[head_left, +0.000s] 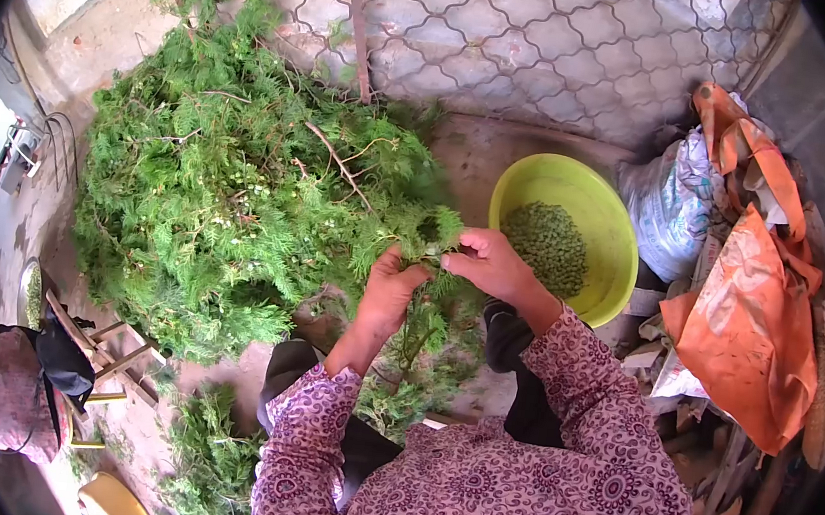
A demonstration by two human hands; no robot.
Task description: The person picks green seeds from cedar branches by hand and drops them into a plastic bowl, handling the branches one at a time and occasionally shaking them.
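My left hand (389, 293) is closed on a leafy evergreen branch (412, 336), with thumb and fingers pinched near its upper part. Just to the right, my right hand (498, 267) pinches at the same branch's tip, between the branch and the bowl. Whatever small piece lies between those fingertips is too small to make out. A yellow-green plastic bowl (618, 241) stands beyond my right hand, holding many small green cones or berries (547, 244). On the left, a large heap of cut evergreen branches (210, 176) reaches up to my left hand.
A wavy wire mesh panel (555, 46) stands behind the heap. At right are a white woven sack (669, 209), an orange sack (756, 334) and wood pieces (726, 482). Loose branches (210, 458), a small wooden stool (125, 358) and a yellow basin (117, 503) lie at lower left.
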